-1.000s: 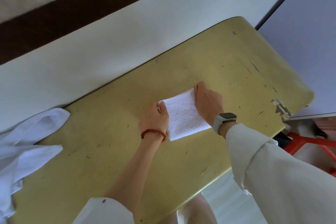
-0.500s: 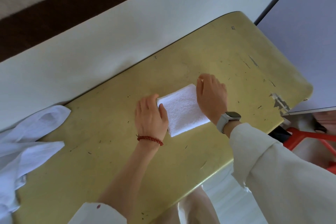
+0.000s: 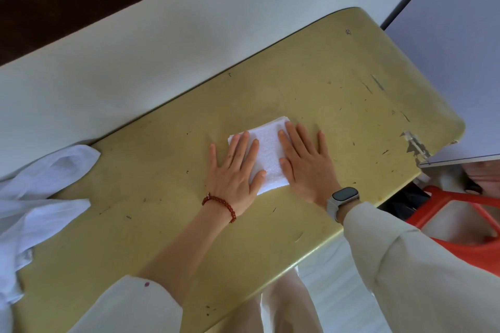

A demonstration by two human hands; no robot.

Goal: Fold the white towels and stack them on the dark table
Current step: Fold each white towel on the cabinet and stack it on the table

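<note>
A small folded white towel (image 3: 268, 151) lies flat near the middle of the scratched yellow-green table (image 3: 319, 89). My left hand (image 3: 234, 170), with a red bead bracelet at the wrist, presses flat on the towel's left part, fingers straight and spread. My right hand (image 3: 305, 163), with a watch on the wrist, lies flat on the towel's right edge and the table beside it, fingers straight. Only the strip of towel between the two hands shows.
A heap of loose white cloth (image 3: 35, 192) lies at the table's left end. A white wall (image 3: 135, 62) runs behind the table. An orange plastic stool (image 3: 460, 213) stands at the right, below the chipped table corner (image 3: 414, 143).
Both hands let go of the towel's edges and spread flat on top of it. The towel went from being gripped at its sides to being pressed down.
</note>
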